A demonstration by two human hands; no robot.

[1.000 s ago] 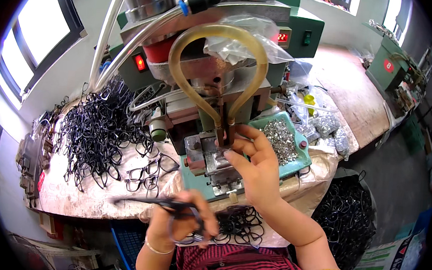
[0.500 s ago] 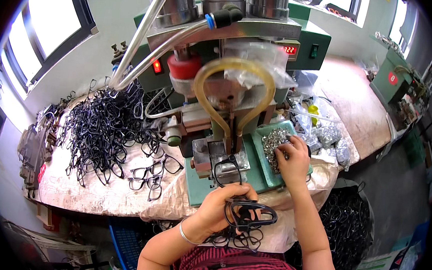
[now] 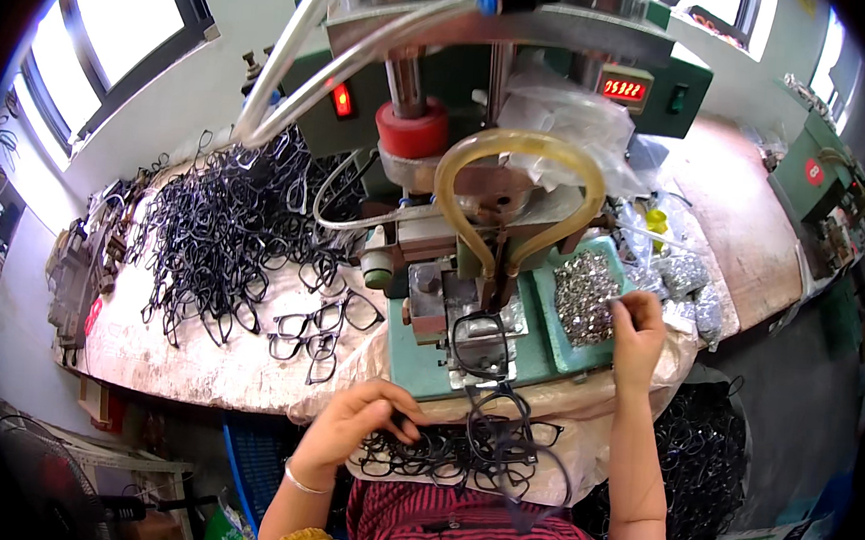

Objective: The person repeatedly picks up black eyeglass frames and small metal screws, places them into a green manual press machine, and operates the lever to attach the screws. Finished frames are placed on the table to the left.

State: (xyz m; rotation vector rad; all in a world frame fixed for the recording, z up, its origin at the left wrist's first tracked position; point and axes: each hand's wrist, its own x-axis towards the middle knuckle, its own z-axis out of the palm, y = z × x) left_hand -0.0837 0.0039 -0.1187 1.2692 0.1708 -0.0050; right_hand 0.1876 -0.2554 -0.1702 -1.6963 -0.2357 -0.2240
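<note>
We see one black spectacle frame (image 3: 490,384) at the front of the metal fixture (image 3: 428,300), directly under the amber hose (image 3: 522,141); one rim of it lies over the fixture, while the rest reaches toward the wearer's lap, where a blurred dark shape overlaps it; our left hand (image 3: 367,421) is just to the left of it, fingers half curled over the edge of the frame heap (image 3: 420,455) on the lap, and we cannot tell whether it has hold of anything; our right hand (image 3: 639,335) is at the right edge of the green tray (image 3: 587,357), thumb and forefinger brought close together, the others folded, and we cannot tell whether one of the small metal parts (image 3: 583,296) that fill the tray is between the tips.

To the left we have a large tangled pile of black frames (image 3: 225,225) on the table (image 3: 195,369), a few loose frames (image 3: 322,341) near its front edge; the press's red collar (image 3: 412,130) stands above and behind the fixture.
</note>
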